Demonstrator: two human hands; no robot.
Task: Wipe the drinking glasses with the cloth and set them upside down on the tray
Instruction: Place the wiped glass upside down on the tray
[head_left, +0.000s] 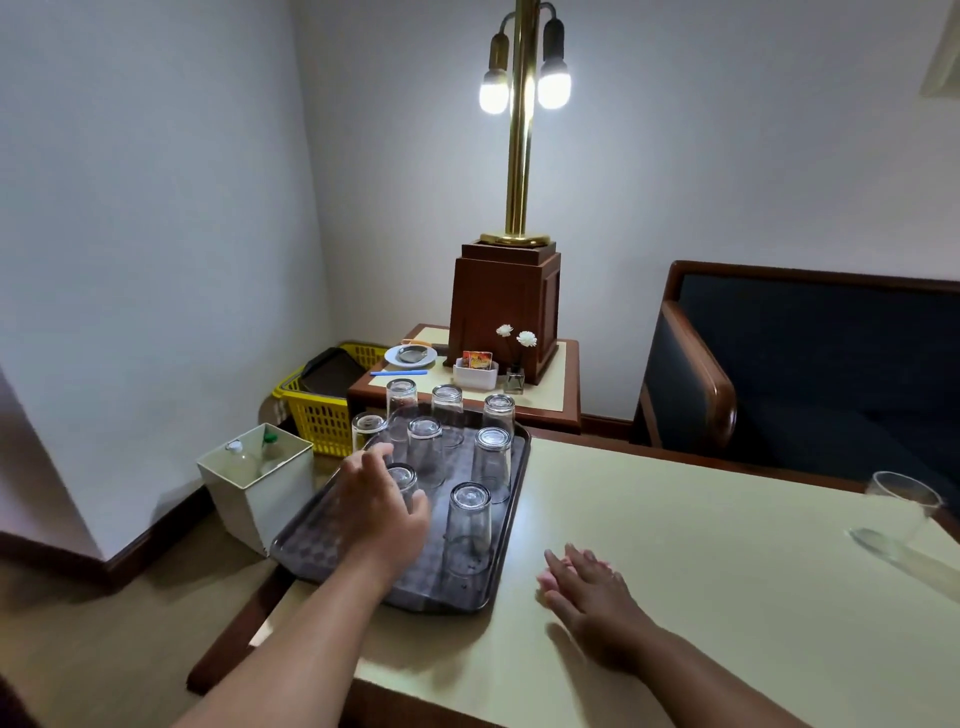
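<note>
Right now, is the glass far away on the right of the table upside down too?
No, upright. The lone glass stands on the table with its wide mouth up, thick base down.

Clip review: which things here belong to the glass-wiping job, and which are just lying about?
Job: tray; upturned glasses on it; upright glass at far right; left hand; right hand. No cloth in view.
Lying about: lamp; yellow basket; white bin; saucer; armchair.
</note>
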